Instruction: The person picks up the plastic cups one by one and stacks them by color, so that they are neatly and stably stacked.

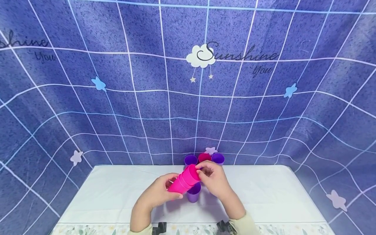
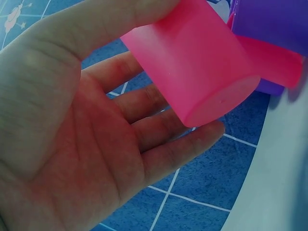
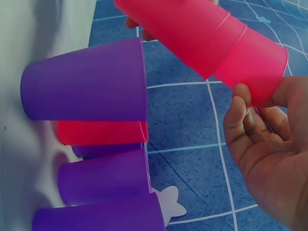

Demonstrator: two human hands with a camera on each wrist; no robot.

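A tilted stack of nested pink cups [image 1: 180, 184] is held above the white table by both hands. My left hand [image 1: 158, 192] grips the lower end, its thumb on one side and the fingers on the other. My right hand [image 1: 216, 180] pinches the rim of the uppermost pink cup [image 3: 257, 65] between thumb and fingers. That cup sits partly out of the one beneath it. Below the stack a purple cup [image 1: 193, 194] stands upright, mouth up. How many cups are nested cannot be told.
Behind the hands stand a purple cup [image 1: 190, 160], a darker pink cup [image 1: 204, 157] and another purple cup [image 1: 218, 158]. A blue gridded cloth [image 1: 141, 107] hangs behind the white table [image 1: 111, 189]. A floral strip [image 1: 88, 229] runs along the near edge.
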